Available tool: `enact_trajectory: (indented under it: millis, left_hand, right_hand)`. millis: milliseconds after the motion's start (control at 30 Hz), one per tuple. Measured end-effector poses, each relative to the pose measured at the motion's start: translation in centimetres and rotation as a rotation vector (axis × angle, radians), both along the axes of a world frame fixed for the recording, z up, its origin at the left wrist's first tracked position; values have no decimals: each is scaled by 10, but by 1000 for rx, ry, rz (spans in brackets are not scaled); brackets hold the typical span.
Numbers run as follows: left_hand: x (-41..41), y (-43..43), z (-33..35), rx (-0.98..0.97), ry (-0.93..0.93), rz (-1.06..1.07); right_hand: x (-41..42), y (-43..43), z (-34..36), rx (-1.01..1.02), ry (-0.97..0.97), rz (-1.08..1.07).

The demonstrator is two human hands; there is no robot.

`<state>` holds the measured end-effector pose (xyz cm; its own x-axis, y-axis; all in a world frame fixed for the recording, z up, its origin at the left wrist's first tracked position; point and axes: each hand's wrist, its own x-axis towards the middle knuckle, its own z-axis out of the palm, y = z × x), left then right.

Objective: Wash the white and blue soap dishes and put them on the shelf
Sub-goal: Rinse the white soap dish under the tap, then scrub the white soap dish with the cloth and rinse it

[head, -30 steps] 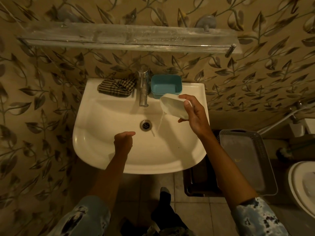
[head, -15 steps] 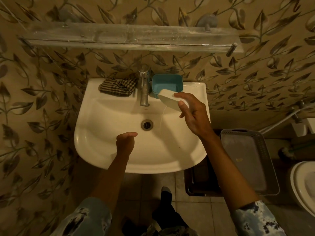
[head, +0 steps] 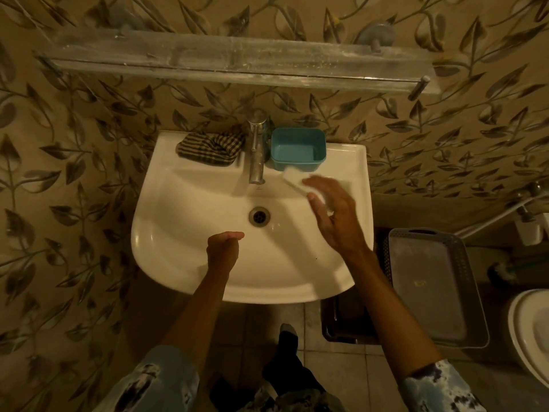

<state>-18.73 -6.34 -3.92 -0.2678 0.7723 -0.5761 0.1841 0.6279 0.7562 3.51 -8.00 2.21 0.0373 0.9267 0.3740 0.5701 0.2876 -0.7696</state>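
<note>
My right hand (head: 332, 212) holds the white soap dish (head: 294, 181) over the right side of the white sink (head: 184, 263), thumb below it and fingers over its top. The dish is tilted and blurred, and the hand hides much of it. Behind it, on the sink's back ledge right of the tap (head: 257, 150), the blue soap dish (head: 298, 148) stands upright. My left hand (head: 224, 248) hovers over the front of the basin with fingers curled, holding nothing. The glass shelf (head: 225, 59) hangs on the wall above.
A striped cloth (head: 209, 148) lies on the ledge left of the tap. The drain (head: 259, 216) sits mid-basin. On the floor at the right stand a grey basket (head: 436, 289) over a dark crate (head: 341, 322), with a toilet (head: 531, 331) beyond.
My right hand has turned the white dish over from its pouring tilt and the water stream from it has stopped. The left hand has stayed in place.
</note>
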Motion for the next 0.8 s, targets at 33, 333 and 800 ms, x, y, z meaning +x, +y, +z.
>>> enact_trajectory:
  millis: [33, 333, 800]
  left_hand:
    - [0, 0, -2, -3, 3, -5]
    - [0, 4, -11, 11, 25, -5]
    - [-1, 30, -4, 105, 8, -24]
  right_hand:
    - [-3, -4, -11, -109, -30, -19]
    - [-16, -14, -30, -115, -18, -116]
    - [-7, -14, -41, -143, 45, -305]
